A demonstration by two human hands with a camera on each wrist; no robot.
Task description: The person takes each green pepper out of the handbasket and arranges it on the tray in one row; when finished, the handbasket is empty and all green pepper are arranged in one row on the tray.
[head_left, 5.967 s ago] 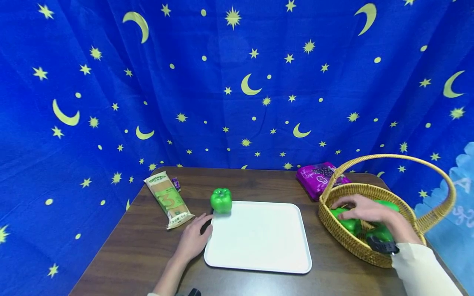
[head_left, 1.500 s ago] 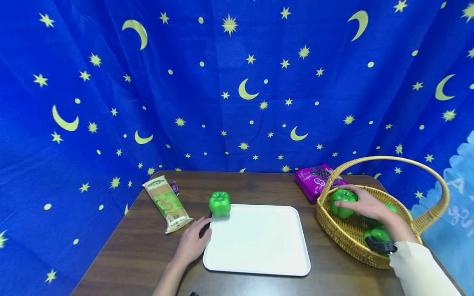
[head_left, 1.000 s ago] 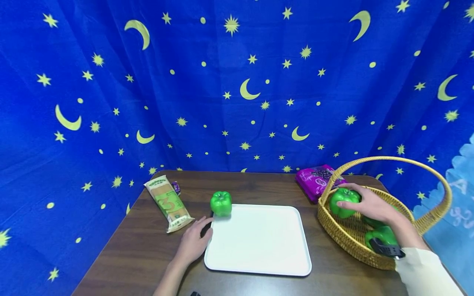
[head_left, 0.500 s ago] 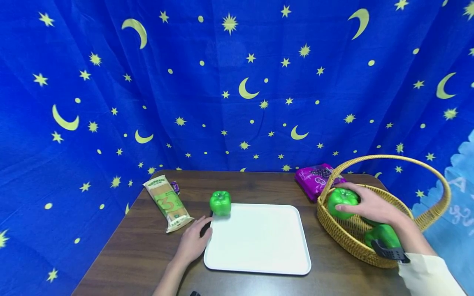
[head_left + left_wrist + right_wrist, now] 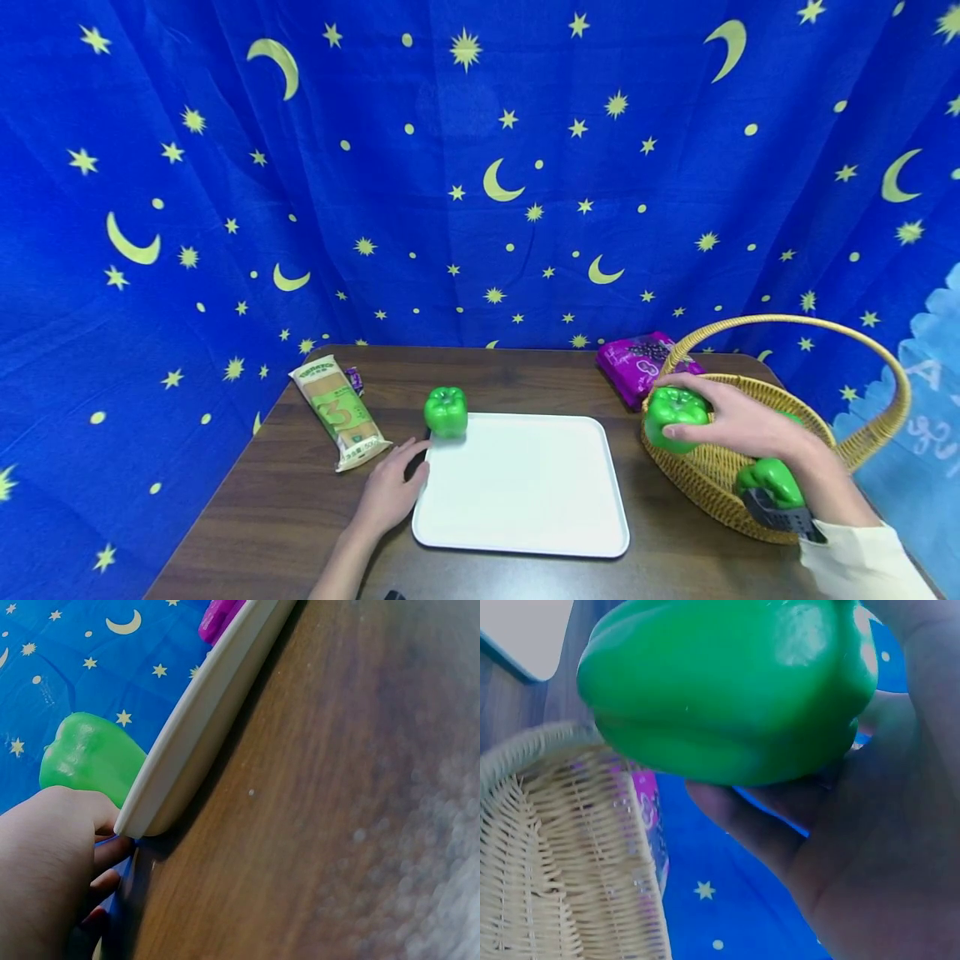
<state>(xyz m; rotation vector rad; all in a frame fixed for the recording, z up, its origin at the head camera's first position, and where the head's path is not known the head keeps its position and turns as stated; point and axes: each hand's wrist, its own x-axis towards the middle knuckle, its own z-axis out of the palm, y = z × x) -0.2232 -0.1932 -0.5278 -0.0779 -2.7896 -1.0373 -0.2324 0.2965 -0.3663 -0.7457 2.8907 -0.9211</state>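
Grn glossy pepper (image 5: 675, 419) in R grip (image 5: 738, 418)

Held pepper (image 5: 663, 418), right: smooth, glossy, plastic-looking. Basket (image 5: 708, 489): rough, woven wicker. Tray (image 5: 525, 483): smooth, plastic-looking. Tabletop (image 5: 255, 508): wood-grained, faintly shiny. Far curtain (image 5: 420, 200): matt, creased cloth.

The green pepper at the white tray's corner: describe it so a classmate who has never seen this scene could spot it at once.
On the brown table, find the white tray. The green pepper sits at its far left corner, just beyond the left hand. The other green peppers are in the right hand or the basket; only this one is at the tray.
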